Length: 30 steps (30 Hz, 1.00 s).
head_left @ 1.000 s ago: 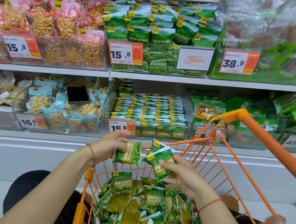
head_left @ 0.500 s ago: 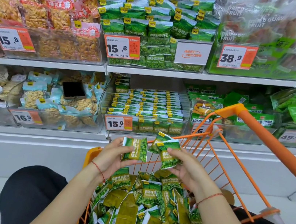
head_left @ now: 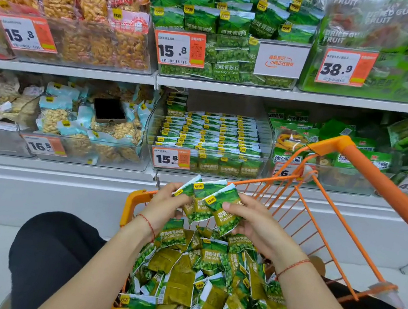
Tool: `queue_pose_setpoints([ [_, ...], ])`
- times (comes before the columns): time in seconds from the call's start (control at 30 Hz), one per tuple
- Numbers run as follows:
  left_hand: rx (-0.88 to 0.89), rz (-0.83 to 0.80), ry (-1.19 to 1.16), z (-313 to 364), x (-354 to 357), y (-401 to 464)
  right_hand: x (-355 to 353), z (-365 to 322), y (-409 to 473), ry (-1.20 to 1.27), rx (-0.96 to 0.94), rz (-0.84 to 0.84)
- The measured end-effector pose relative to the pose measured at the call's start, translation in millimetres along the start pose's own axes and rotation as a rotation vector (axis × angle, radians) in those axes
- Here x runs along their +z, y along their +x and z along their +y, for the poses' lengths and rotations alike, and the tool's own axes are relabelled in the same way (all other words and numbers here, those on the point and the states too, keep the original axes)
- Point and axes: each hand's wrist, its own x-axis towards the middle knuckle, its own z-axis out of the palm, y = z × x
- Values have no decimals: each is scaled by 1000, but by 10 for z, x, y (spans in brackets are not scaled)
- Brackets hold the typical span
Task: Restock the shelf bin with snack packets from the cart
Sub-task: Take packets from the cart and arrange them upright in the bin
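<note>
Above the orange wire cart (head_left: 340,227), both my hands hold a small fan of green pea snack packets (head_left: 210,203). My left hand (head_left: 166,207) grips the fan's left side and my right hand (head_left: 254,220) pinches its right side, thumb on the front packet. Many more green packets (head_left: 203,273) lie heaped in the cart below. Straight ahead on the lower shelf sits the clear shelf bin (head_left: 261,168), holding neat rows of the same packets behind a 15.8 price tag (head_left: 170,158).
A dark phone (head_left: 109,110) lies on nut packets in the bin to the left. Clear bins of other snacks fill the upper shelf (head_left: 285,95) and both sides. The cart's orange handle (head_left: 390,192) slants across the right. A white ledge runs below the bins.
My hands have come together, joining the left hand's single packet with the right hand's packets into one fan, and lifted slightly above the cart toward the shelf.
</note>
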Motion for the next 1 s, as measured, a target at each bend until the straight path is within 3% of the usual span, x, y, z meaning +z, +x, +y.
queue_pose_setpoints([
  [0.13, -50, -151, -184, 6, 52, -52, 5, 10, -2, 2, -27, 35],
  [0.4, 76, -16, -150, -12, 11, -19, 21, 62, 9, -91, -74, 55],
  [0.77, 15, -152, -179, -5, 110, -82, 65, 118, 45, -181, -154, 120],
  [1.0, 21, -104, -228, -28, 149, -53, 203, 80, -20, -501, -120, 247],
])
